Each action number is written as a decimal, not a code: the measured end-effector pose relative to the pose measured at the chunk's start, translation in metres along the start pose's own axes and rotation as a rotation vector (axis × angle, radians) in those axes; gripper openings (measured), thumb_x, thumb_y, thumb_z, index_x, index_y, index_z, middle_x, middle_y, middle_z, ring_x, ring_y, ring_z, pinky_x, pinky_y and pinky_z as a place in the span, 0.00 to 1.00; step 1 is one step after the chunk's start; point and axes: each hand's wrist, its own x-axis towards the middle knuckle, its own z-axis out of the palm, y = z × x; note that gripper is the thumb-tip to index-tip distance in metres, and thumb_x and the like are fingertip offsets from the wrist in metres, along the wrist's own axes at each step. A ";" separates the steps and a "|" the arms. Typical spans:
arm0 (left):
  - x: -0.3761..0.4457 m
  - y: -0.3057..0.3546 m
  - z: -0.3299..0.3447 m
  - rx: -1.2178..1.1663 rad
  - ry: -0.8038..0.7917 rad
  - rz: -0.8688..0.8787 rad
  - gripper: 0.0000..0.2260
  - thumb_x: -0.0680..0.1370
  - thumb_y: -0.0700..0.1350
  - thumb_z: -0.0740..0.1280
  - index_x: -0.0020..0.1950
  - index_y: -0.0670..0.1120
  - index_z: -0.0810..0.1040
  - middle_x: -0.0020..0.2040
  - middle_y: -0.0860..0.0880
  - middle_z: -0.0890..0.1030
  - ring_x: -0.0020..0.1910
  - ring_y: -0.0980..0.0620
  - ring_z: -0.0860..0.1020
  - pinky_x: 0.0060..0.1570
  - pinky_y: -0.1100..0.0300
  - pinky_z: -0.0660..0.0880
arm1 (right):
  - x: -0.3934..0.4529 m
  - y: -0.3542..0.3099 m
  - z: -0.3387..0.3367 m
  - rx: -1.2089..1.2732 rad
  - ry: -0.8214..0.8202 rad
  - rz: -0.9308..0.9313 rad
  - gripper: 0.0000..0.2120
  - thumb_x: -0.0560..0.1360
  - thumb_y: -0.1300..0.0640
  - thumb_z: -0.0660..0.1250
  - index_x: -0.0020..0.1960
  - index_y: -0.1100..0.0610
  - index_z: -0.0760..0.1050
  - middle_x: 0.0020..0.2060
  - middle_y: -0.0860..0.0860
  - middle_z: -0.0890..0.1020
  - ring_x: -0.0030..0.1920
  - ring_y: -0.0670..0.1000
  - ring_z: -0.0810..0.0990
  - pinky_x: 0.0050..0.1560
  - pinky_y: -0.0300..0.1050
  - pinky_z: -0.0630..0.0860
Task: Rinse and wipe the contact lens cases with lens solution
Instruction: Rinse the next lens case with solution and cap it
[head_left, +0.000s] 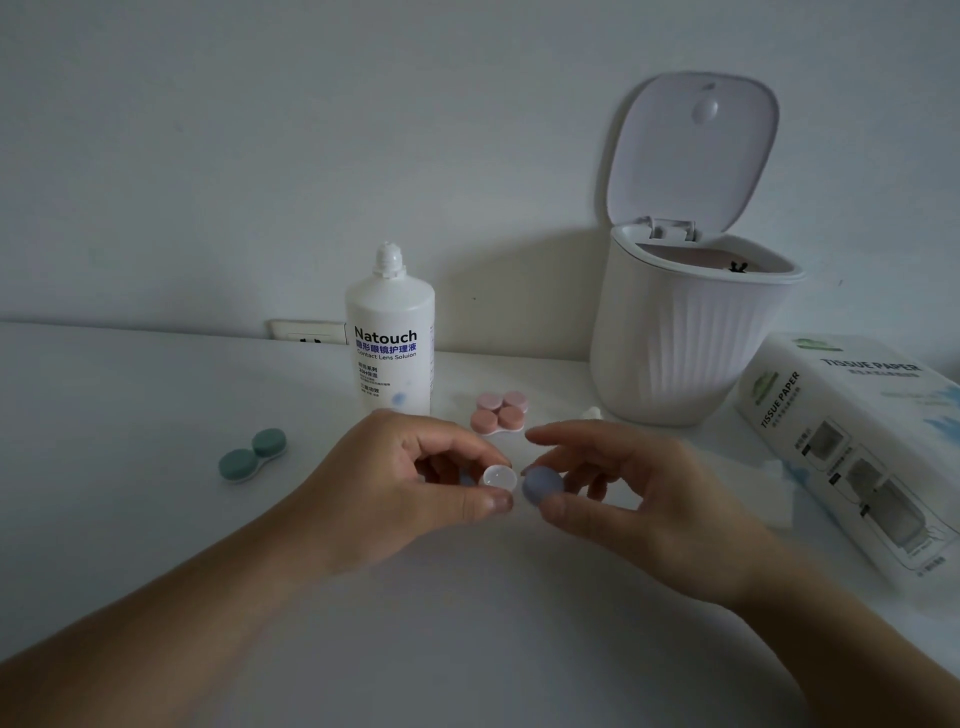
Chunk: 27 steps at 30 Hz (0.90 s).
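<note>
The left hand pinches the clear case. The right hand pinches its blue cap, just beside the open cup.

Tissue pack cut off at right; bin contents perhaps indistinct.

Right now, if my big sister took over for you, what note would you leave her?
Left hand holds the blue case with one well open. Right hand pinches its blue cap, just off the well.
Solution bottle stands behind the hands, cap off. Green case lies at left, closed. Two pink cases sit stacked by the bottle, closed. Tissue pack at right, bin open behind it.
Done: one cap unscrewed.
Left: probably rinse and wipe all the cases.
</note>
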 end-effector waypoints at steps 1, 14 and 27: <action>0.000 0.000 0.000 -0.001 0.007 -0.001 0.10 0.66 0.57 0.77 0.45 0.58 0.87 0.38 0.50 0.84 0.36 0.59 0.76 0.40 0.64 0.74 | -0.001 0.000 -0.001 0.013 0.006 -0.004 0.20 0.70 0.37 0.71 0.61 0.37 0.78 0.51 0.37 0.84 0.48 0.45 0.83 0.46 0.37 0.78; 0.000 -0.003 -0.002 0.013 0.008 0.025 0.10 0.66 0.59 0.76 0.46 0.59 0.86 0.40 0.54 0.85 0.37 0.61 0.79 0.41 0.67 0.76 | -0.003 -0.001 0.003 -0.026 0.026 0.012 0.20 0.68 0.38 0.71 0.59 0.36 0.77 0.49 0.38 0.84 0.39 0.45 0.79 0.40 0.32 0.72; 0.000 -0.002 -0.003 0.020 0.001 0.019 0.07 0.70 0.51 0.79 0.47 0.57 0.87 0.41 0.55 0.86 0.38 0.59 0.79 0.43 0.65 0.76 | -0.003 0.000 0.007 0.008 0.052 0.051 0.17 0.68 0.38 0.71 0.56 0.38 0.79 0.47 0.41 0.85 0.35 0.44 0.75 0.40 0.49 0.78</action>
